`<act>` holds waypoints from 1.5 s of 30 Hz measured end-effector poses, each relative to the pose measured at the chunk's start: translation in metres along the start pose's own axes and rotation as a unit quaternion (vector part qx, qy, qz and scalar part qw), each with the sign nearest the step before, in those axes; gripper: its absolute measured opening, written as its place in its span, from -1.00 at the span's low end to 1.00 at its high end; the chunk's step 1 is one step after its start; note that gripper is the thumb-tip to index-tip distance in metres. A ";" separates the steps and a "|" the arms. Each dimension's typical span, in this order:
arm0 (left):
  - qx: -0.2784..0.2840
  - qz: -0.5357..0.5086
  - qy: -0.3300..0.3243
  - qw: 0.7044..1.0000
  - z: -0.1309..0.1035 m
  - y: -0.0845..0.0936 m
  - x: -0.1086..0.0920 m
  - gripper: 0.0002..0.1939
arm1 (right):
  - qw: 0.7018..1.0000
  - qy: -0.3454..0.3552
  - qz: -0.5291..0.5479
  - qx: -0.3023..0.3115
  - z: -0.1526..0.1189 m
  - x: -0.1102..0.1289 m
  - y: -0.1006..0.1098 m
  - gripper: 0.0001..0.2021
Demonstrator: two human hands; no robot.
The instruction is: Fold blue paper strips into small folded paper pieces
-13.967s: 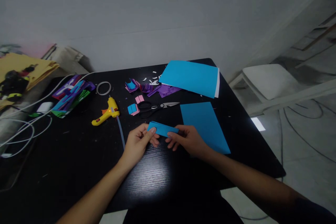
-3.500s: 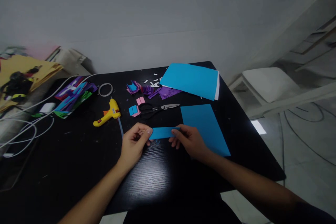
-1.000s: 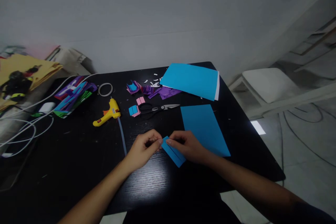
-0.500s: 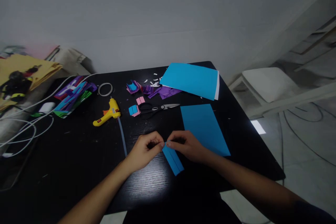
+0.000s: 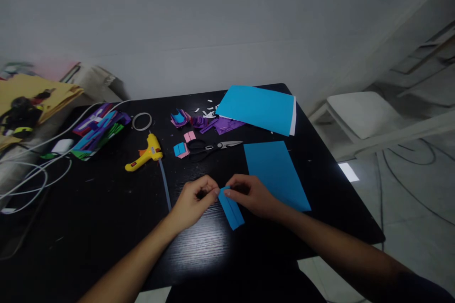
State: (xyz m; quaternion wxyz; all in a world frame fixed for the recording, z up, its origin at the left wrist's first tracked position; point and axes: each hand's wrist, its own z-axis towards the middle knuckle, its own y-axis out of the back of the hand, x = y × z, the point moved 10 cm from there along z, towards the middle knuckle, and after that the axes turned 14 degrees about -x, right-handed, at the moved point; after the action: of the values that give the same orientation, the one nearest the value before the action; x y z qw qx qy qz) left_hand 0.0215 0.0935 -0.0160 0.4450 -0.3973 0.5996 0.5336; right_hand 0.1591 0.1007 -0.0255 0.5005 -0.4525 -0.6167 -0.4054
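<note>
Between my hands is a narrow blue folded paper strip [image 5: 232, 210], with a crease line running along its length. Thumb and fingers of my left hand [image 5: 197, 200] pinch its upper left corner. My right hand [image 5: 251, 195] grips the upper right edge, thumb on top. The strip's lower end points toward me. To the right lies a blue paper sheet [image 5: 275, 170], partly under my right wrist. Scissors [image 5: 216, 147] with black handles rest beyond my hands. Near their handles are a small folded blue piece [image 5: 179, 149] and a pink one [image 5: 189, 136].
A yellow glue gun [image 5: 146, 152] and a tape ring [image 5: 142, 121] lie to the left. Farther left are colored paper strips [image 5: 97, 128] and white cables [image 5: 44, 170]. At the back are blue sheets [image 5: 258, 108], purple scraps [image 5: 227, 125] and white bits. A white stool [image 5: 362, 113] stands right of the black table [image 5: 117, 227].
The strip has tilted slightly, its lower end now farther from me and a little left. My fingers have drawn slightly apart at its top edge, both still pinching.
</note>
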 end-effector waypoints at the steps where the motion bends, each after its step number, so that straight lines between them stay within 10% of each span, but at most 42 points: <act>1: 0.000 -0.003 0.004 1.000 0.000 0.000 0.001 -0.75 | 1.000 -0.006 0.006 0.005 -0.001 0.000 -0.001 -0.85; 9: 0.027 -0.015 -0.005 1.000 -0.001 -0.007 -0.007 -0.80 | 0.994 0.006 0.102 -0.046 0.005 0.003 0.011 -0.69; 13: -0.062 -0.057 0.011 0.996 0.003 0.009 -0.004 -0.77 | 0.985 0.000 0.137 -0.108 0.013 -0.003 0.028 -0.61; 19: -0.167 -0.087 0.016 0.982 0.006 0.035 -0.002 -0.74 | 0.995 -0.021 0.096 -0.033 0.007 -0.003 0.012 -0.79; 45: -0.157 -0.018 -0.067 0.985 -0.001 0.028 -0.018 -0.81 | 0.999 0.016 0.029 -0.035 -0.001 0.005 0.009 -0.75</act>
State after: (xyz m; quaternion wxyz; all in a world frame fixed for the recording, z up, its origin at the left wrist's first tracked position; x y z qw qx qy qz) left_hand 0.0000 0.0954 0.0098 0.4258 -0.4365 0.4699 0.6383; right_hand 0.1679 0.1033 -0.0203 0.5057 -0.4812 -0.5807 -0.4189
